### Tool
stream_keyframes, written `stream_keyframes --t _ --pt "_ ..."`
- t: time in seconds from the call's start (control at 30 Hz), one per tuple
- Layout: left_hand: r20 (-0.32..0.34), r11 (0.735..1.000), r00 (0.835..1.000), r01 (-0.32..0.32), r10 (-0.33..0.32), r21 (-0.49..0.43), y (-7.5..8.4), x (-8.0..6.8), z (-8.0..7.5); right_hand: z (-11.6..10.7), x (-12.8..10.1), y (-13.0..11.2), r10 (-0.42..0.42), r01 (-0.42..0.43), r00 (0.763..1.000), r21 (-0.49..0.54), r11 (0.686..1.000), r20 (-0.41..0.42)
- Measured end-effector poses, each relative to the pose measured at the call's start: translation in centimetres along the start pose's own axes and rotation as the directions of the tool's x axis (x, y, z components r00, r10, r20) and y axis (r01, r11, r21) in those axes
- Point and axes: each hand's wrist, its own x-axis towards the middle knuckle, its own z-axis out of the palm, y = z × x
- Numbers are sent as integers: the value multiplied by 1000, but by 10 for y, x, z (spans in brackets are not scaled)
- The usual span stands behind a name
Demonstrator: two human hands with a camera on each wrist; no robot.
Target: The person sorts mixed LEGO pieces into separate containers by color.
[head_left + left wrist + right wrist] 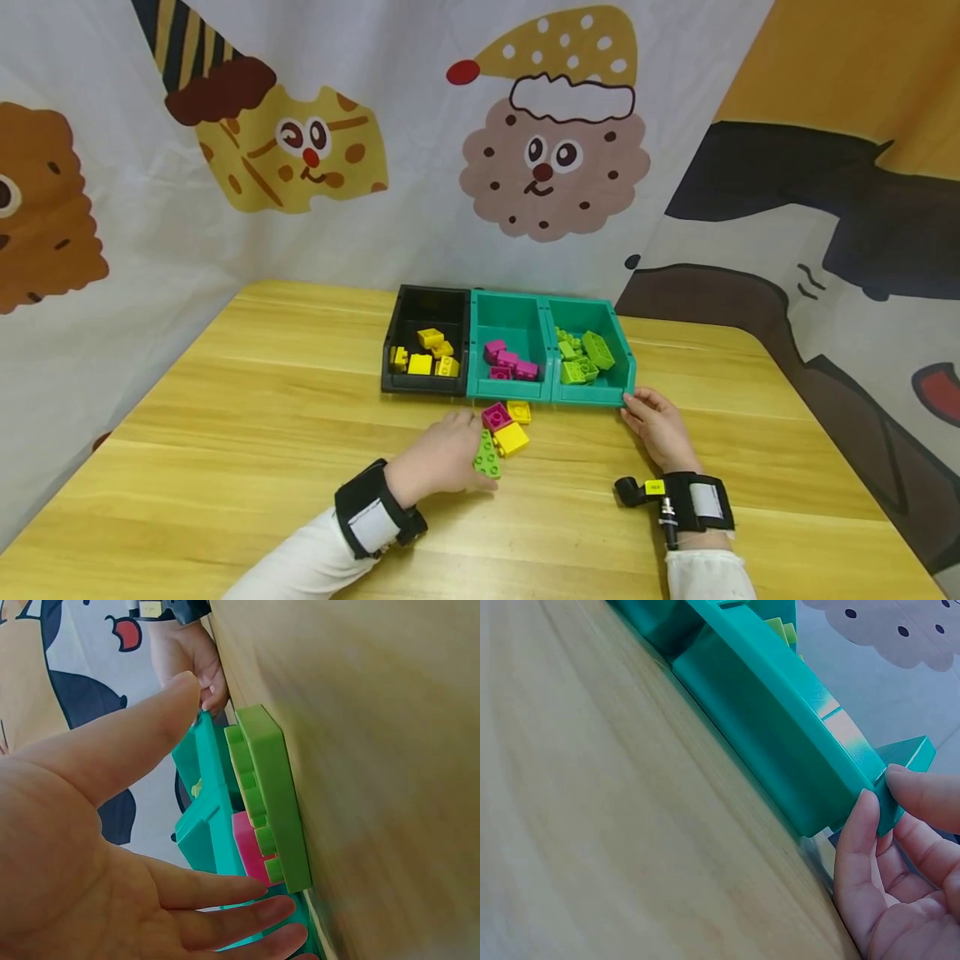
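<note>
My left hand [445,454] is at a flat green toy brick [487,456] lying on the table. In the left wrist view its thumb and fingers are spread, with the green brick [271,799] between and beyond them; the fingertips look near its end, contact unclear. Behind that brick sit a magenta brick [496,416] and two yellow bricks, one nearer [512,439] and one farther [519,412]. My right hand [663,429] pinches the front right corner of the right-hand teal bin [592,396]; the right wrist view shows thumb and finger on that bin's corner [889,796].
Three bins stand joined in a row: a black bin [426,384] with several yellow bricks, a middle teal bin [504,310] with magenta bricks, and the right one with green bricks [597,350]. A printed cloth [420,242] hangs behind the wooden table [247,433].
</note>
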Motion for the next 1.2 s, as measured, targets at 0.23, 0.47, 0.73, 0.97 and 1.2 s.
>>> stream_keyframes --t 0.23,0.47,0.73,0.97,1.2 --pt "25 1000 1000 -8 7 13 1 1 1 -1 0 0 -4 4 1000 5 1000 6" --pt "10 998 1000 -23 22 53 2 3 1 -1 0 -1 -17 17 1000 -8 1000 12" --pt "6 999 1000 -20 20 38 2 3 3 0 -1 -1 -15 16 1000 -7 1000 14" --pt "-1 998 999 -36 36 61 0 5 6 0 -1 -1 -12 12 1000 6 1000 18" --pt "-5 997 999 -43 44 66 -1 6 7 0 -1 -1 -13 13 1000 11 1000 17"
